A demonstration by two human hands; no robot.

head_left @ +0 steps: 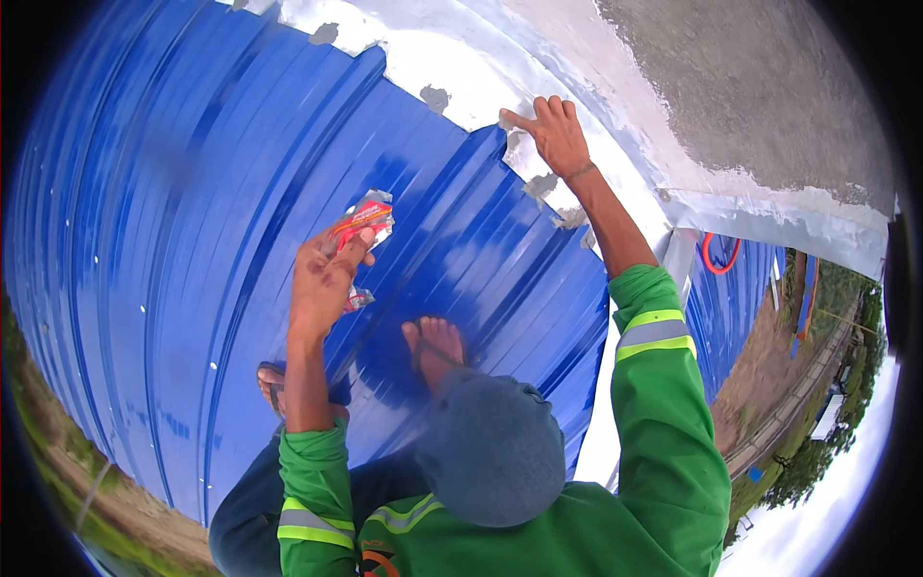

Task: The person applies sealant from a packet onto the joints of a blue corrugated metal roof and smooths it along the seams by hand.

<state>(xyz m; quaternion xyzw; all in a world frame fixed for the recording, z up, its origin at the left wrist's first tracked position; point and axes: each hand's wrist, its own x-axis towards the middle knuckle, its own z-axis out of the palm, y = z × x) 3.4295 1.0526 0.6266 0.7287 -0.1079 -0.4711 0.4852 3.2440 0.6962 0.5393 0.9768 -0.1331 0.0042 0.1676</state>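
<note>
My left hand point(325, 279) is closed around a crumpled red and silver foil packet point(363, 223), its torn end sticking out above my fingers. Toward the upper right, my right hand point(561, 139) has its fingers apart, and the outstretched thumb reaches the end of a raised rib on the blue metal roofing point(317, 144). A grey paste patch point(514, 141) lies just beneath that hand, on the white flashing point(423, 53). More grey patches, such as one dab point(436, 98), mark other rib ends along the sheet's edge.
A rough grey concrete wall point(760, 87) rises beyond the flashing. My sandalled feet point(437, 346) stand on the ribbed roofing. An orange-red hose loop point(721, 255) lies at right. Past the roof edges, ground and trees point(812, 476) show far below.
</note>
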